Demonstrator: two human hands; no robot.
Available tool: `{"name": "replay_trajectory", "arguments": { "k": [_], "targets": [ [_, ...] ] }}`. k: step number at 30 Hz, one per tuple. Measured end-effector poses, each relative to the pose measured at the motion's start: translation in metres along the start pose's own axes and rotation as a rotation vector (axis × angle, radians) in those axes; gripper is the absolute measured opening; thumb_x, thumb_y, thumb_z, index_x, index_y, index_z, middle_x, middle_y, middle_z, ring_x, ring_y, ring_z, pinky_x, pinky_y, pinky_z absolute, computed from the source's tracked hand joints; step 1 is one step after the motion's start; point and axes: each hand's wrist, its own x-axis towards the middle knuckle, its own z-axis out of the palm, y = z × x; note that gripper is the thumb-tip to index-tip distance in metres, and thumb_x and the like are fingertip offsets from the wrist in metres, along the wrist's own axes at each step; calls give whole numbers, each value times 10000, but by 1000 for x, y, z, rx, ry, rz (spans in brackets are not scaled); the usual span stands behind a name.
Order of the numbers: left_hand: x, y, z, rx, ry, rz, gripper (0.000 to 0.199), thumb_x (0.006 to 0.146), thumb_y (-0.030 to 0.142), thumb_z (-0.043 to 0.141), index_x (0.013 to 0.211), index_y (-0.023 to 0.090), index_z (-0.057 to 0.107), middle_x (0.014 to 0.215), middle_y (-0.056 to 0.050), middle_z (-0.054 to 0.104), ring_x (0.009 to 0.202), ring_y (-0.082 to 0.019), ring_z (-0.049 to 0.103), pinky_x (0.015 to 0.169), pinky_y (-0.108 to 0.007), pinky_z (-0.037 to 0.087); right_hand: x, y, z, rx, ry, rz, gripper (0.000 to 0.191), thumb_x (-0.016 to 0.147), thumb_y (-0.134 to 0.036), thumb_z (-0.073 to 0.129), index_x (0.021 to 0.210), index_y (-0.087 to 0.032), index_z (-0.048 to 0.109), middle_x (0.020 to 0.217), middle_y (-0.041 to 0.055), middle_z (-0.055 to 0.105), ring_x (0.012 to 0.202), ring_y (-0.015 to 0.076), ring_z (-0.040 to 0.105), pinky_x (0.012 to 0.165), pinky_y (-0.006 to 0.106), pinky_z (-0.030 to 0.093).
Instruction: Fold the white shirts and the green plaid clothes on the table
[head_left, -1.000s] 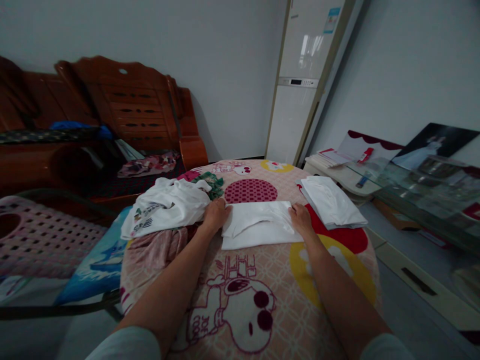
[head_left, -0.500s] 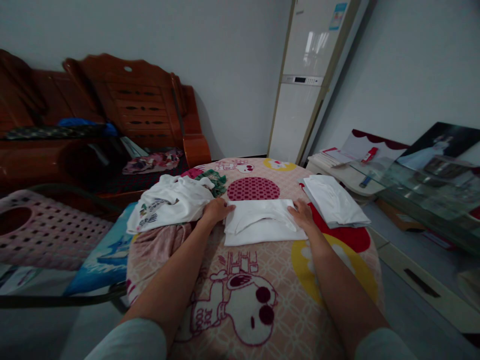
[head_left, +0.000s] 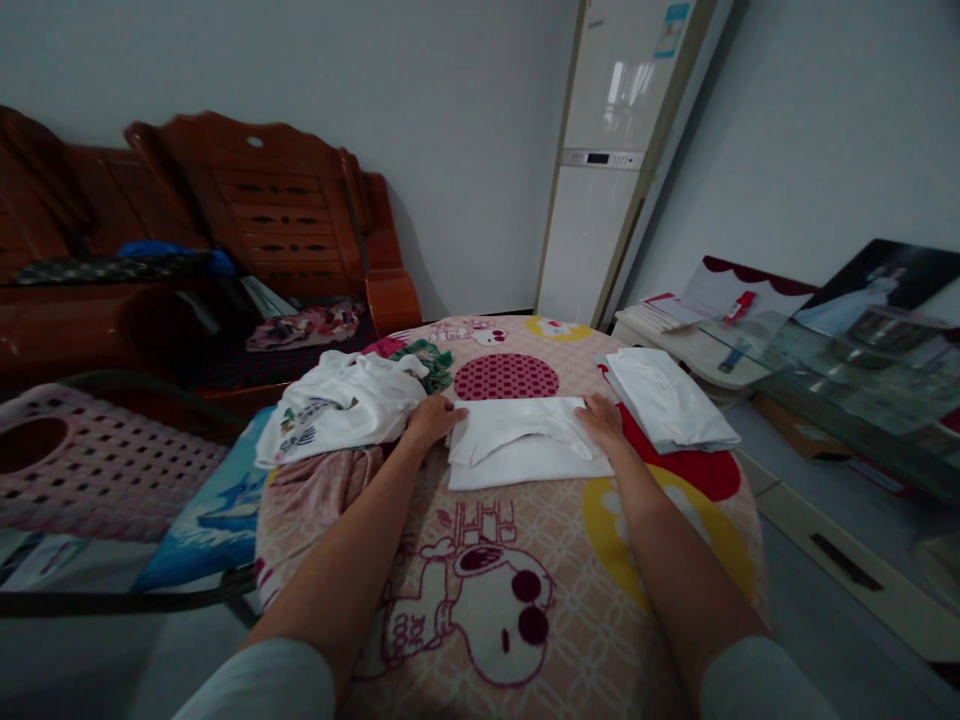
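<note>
A white T-shirt (head_left: 525, 455), folded into a flat rectangle with its neckline on top, lies on the round table's patterned cover (head_left: 517, 520). My left hand (head_left: 433, 420) is closed on its far left corner, thumb on the cloth. At the far right corner, my right hand (head_left: 602, 420) grips the edge in the same way, its fingers partly hidden behind the fold. Left of my left hand sits a crumpled white shirt (head_left: 349, 400) with a dark print. To the right of my right hand is a stack of folded white clothes (head_left: 667, 400).
A pinkish-brown cloth (head_left: 322, 485) and a green patterned cloth (head_left: 426, 362) lie by the crumpled shirt. A wooden sofa (head_left: 262, 220) stands behind left, a woven chair (head_left: 97, 465) near left. A glass shelf (head_left: 840, 370) flanks the table's right side.
My right hand has shifted very slightly left along the T-shirt's far edge, and its fingers lie a little flatter. The left hand and the clothes look almost unchanged.
</note>
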Motion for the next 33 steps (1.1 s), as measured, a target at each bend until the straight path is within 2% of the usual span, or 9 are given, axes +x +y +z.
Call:
{"name": "replay_trajectory", "arguments": {
  "k": [4, 10, 12, 15, 18, 22, 29, 31, 33],
  "targets": [
    [-1, -2, 3, -66, 69, 16, 177, 774, 331, 632, 809, 165, 681, 830, -54, 720, 790, -193, 635, 652, -249, 405, 5, 2, -3, 21, -25, -45, 381, 868, -274, 440, 1177, -193, 647, 1281, 104, 600, 1218, 275, 494, 1040, 402, 349],
    [-4, 1, 4, -285, 146, 20, 84, 719, 257, 637, 722, 174, 626, 733, -8, 671, 725, -168, 599, 649, -249, 419, 9, 2, -3, 45, 10, -54, 389, 828, -250, 483, 1178, -219, 651, 1250, 87, 606, 1183, 272, 501, 1032, 392, 340],
    [-4, 3, 5, -392, 143, -25, 82, 687, 233, 648, 733, 169, 622, 729, -4, 668, 722, -163, 601, 637, -240, 429, 10, 2, -4, 85, 11, -64, 349, 811, -238, 500, 1117, -213, 666, 1193, 80, 629, 1146, 260, 519, 1012, 382, 356],
    [-3, 4, 7, -578, 122, -125, 208, 642, 200, 672, 842, 150, 641, 787, -20, 698, 752, -163, 629, 632, -224, 452, 12, 3, -7, 162, 14, -57, 274, 769, -245, 548, 1012, -206, 670, 1090, 62, 656, 1066, 233, 551, 954, 350, 391],
    [-4, 4, 8, -680, 23, -160, 236, 632, 187, 677, 864, 148, 663, 798, -35, 719, 761, -178, 653, 620, -224, 467, 13, 5, -9, 256, 26, -30, 217, 717, -259, 591, 916, -207, 657, 1010, 40, 664, 993, 215, 571, 900, 327, 416],
    [-7, 5, 3, -668, -86, -180, 97, 661, 217, 682, 728, 154, 655, 686, -18, 690, 654, -169, 627, 562, -227, 443, 12, 7, -8, 441, 56, 2, 266, 642, -259, 608, 900, -202, 646, 987, 35, 669, 958, 208, 587, 886, 322, 431],
    [-15, 8, -4, -550, -128, -150, 155, 790, 303, 581, 778, 160, 638, 760, -30, 712, 708, -166, 639, 556, -221, 434, 6, 2, -15, 816, 64, -55, 372, 586, -308, 596, 930, -169, 631, 794, 16, 670, 777, 207, 607, 751, 325, 467],
    [-17, 9, -6, -527, -131, -141, 159, 793, 308, 571, 756, 165, 631, 748, -31, 708, 697, -170, 632, 551, -230, 427, 4, -1, -19, 893, 61, -33, 478, 590, -336, 632, 1038, -169, 632, 779, 6, 674, 725, 194, 602, 695, 306, 465],
    [-18, 10, -8, -518, -157, -139, 163, 783, 307, 575, 721, 165, 627, 711, -30, 694, 654, -170, 612, 539, -241, 412, 1, -2, -22, 921, 73, 25, 501, 605, -393, 677, 1051, -166, 658, 762, 8, 683, 699, 187, 600, 662, 293, 460]
  ]
}}
